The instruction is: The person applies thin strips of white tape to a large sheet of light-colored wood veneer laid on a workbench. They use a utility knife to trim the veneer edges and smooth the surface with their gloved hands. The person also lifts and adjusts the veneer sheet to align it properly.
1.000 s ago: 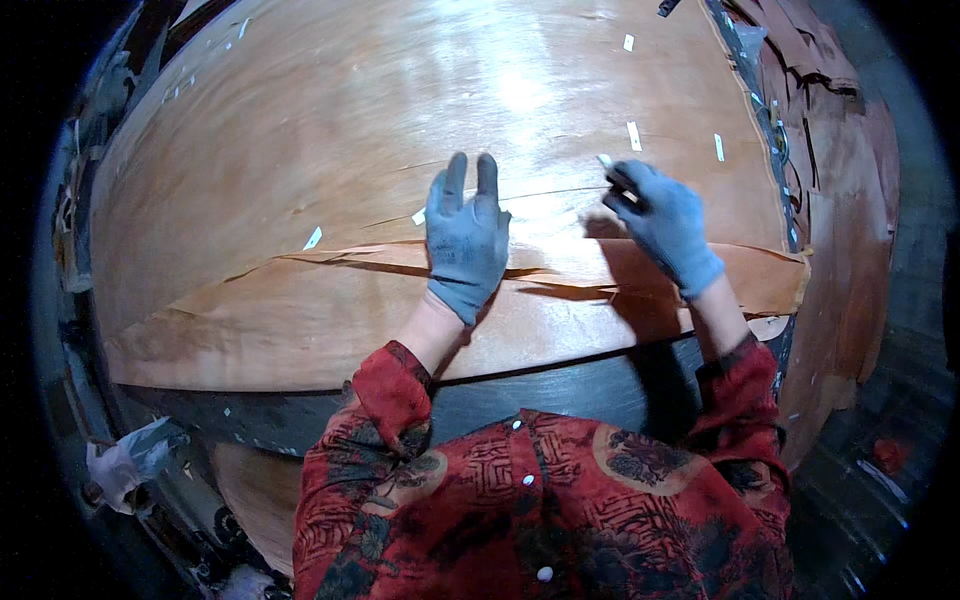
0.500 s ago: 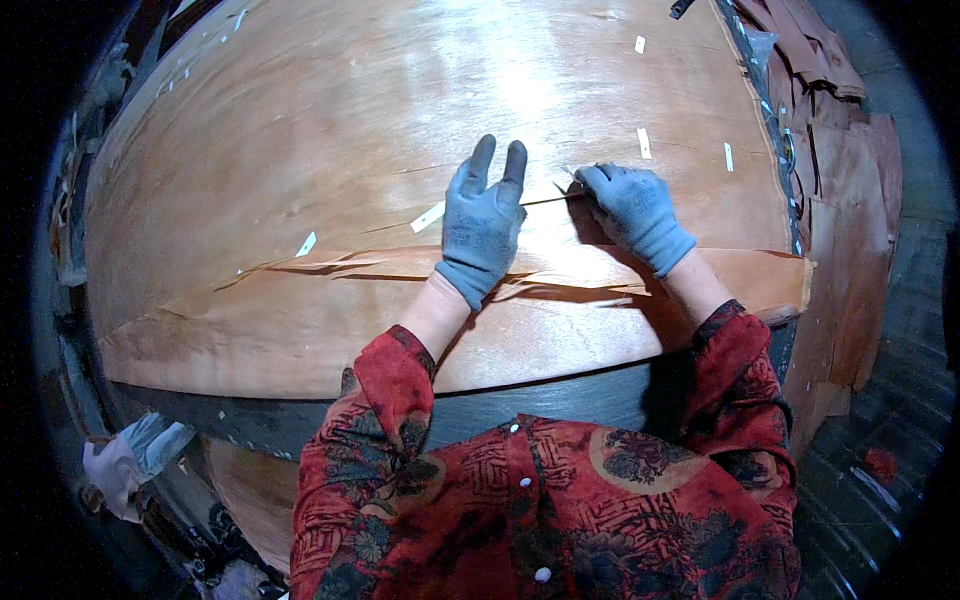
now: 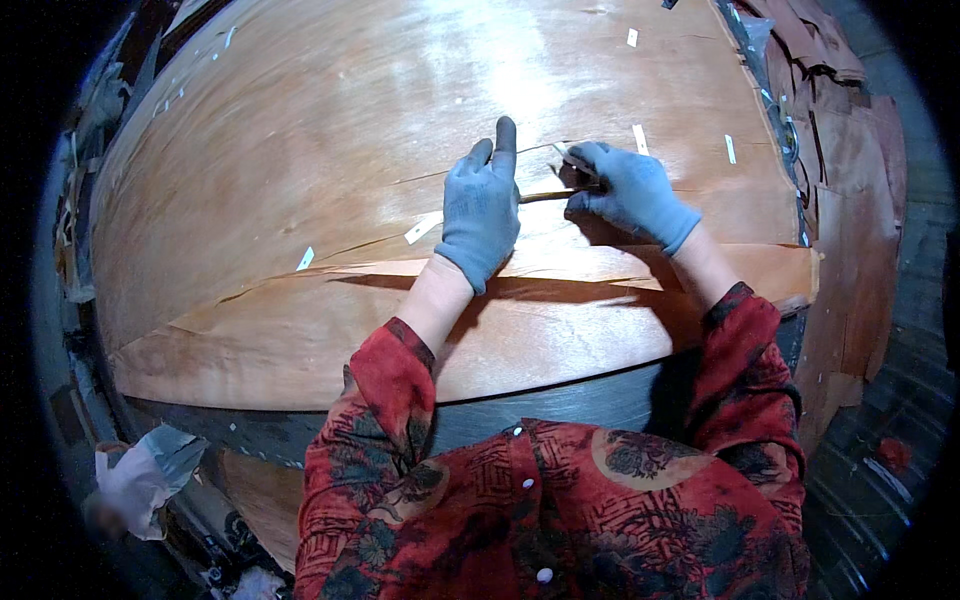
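Observation:
A broad brown wood veneer sheet (image 3: 300, 190) covers the work table, with a split and a lifted strip along its near side. My left hand (image 3: 480, 205), in a grey-blue glove with dark fingertips, lies on the sheet, its fingers stretched out and pointing away. To its right, my gloved right hand (image 3: 630, 190) is bent over the sheet, fingers curled. A thin pale sliver shows at its fingertips; what they hold I cannot make out. Between both hands runs a short dark gap (image 3: 545, 196) in the veneer. White tape pieces, such as one tape piece (image 3: 423, 228) beside my left wrist, stick to the surface.
The table's dark edge (image 3: 560, 392) runs close in front of me. Stacked veneer sheets (image 3: 850, 230) stand along the right side. Crumpled pale scraps (image 3: 150, 475) hang at the lower left. A dark ribbed floor (image 3: 860, 500) lies at the lower right.
My right hand has turned, with its thumb now lower and farther from the fingertips. My left fingers have drawn closer together. The dark gap between my hands looks wider.

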Demonstrator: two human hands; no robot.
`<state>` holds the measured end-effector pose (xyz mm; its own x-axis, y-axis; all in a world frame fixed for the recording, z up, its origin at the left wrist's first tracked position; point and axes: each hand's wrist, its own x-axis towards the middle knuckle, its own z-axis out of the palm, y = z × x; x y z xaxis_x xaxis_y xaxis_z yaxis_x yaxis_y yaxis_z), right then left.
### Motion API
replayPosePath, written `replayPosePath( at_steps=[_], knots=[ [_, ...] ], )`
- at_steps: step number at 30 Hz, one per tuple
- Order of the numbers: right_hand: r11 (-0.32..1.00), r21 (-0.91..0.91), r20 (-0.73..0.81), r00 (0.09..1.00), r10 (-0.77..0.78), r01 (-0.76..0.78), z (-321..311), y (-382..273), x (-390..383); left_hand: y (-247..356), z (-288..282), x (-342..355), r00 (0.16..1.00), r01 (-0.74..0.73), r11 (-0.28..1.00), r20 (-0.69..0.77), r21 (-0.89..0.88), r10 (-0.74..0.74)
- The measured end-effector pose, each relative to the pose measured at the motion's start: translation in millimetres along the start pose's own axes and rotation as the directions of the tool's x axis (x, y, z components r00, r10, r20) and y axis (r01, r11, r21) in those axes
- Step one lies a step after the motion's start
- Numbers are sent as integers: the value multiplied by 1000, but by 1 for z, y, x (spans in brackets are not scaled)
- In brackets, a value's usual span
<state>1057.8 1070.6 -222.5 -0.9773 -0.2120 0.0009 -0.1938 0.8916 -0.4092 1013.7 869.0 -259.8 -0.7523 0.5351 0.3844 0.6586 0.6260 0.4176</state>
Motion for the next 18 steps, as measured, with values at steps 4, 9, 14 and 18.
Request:
replayPosePath(
  at_steps=[4,9,14,18],
  knots=[
    [986,-163,-48,998,-44,35,7,-7,3,0,-7,9,979,140,988,159,-63,-128],
    [947,-262,-168,957,-236,188,17,-2,7,-5,-8,12,970,133,990,209,-45,-121],
    [921,-299,-203,927,-317,249,17,-4,4,-9,-11,9,970,138,986,212,-90,-116],
    [928,-274,-182,934,-308,252,16,-4,1,-3,-16,7,979,117,979,185,-164,-86]
  ],
)
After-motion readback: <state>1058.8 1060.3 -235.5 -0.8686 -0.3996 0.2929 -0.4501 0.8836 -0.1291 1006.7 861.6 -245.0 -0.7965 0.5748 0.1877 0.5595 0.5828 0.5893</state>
